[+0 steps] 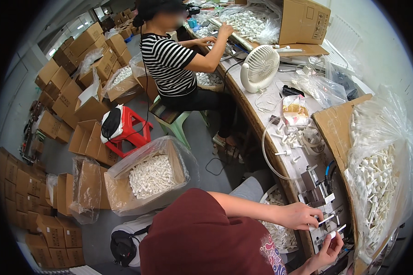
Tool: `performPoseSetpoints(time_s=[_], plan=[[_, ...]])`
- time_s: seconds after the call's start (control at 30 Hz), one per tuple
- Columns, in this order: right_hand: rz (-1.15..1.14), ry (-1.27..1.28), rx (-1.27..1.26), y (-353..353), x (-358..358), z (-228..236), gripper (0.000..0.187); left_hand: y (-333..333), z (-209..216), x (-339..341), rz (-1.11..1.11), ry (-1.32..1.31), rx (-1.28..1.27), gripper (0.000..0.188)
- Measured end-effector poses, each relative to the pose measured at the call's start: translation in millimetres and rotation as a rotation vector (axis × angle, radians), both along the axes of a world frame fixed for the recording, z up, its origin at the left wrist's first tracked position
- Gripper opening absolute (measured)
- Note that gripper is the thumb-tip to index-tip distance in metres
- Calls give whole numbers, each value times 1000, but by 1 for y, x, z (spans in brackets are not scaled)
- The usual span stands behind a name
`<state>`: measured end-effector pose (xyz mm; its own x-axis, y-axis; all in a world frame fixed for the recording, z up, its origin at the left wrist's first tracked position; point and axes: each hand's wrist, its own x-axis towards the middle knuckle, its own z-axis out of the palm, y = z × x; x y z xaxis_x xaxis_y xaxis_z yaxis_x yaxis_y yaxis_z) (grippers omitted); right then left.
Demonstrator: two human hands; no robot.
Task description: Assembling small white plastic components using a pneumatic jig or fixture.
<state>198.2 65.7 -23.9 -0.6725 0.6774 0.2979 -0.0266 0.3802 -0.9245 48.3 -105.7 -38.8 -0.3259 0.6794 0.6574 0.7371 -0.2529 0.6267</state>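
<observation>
We are looking down past a dark red sleeve (202, 233) at a long worktop (261, 121). Far left, stacked cardboard boxes (55, 87) are lining the floor, and an open box of white plastic parts (151, 176) is sitting beside a red stool (131, 130). Our left hand (302, 215) is pinching a thin white tube (326, 219) against a small metal jig (319, 190). Just right and lower, our right hand (328, 250) is gripping another white tube (338, 230) between curled fingers. Farther right, a bagged carton of white parts (376, 174) is standing open. Beyond, a person in a striped shirt (167, 62) is working near a white desk fan (260, 68).
</observation>
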Motion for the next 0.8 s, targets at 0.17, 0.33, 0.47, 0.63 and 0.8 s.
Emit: performPoseSetpoints(time_s=[0.17,0.33,0.47,0.63,0.8], plan=[[27,18,15,-11,-8,5,26,3,5,-1,3,-56,22,18],[37,-8,-3,-15,-12,4,27,9,7,-1,-4,-79,54,21],[42,-27,23,-20,-14,7,28,12,12,1,-15,-163,103,19],[70,-14,165,-19,-13,7,27,12,14,2,-37,-294,102,20],[34,-29,183,-24,-14,10,27,11,17,2,-62,-429,80,25]])
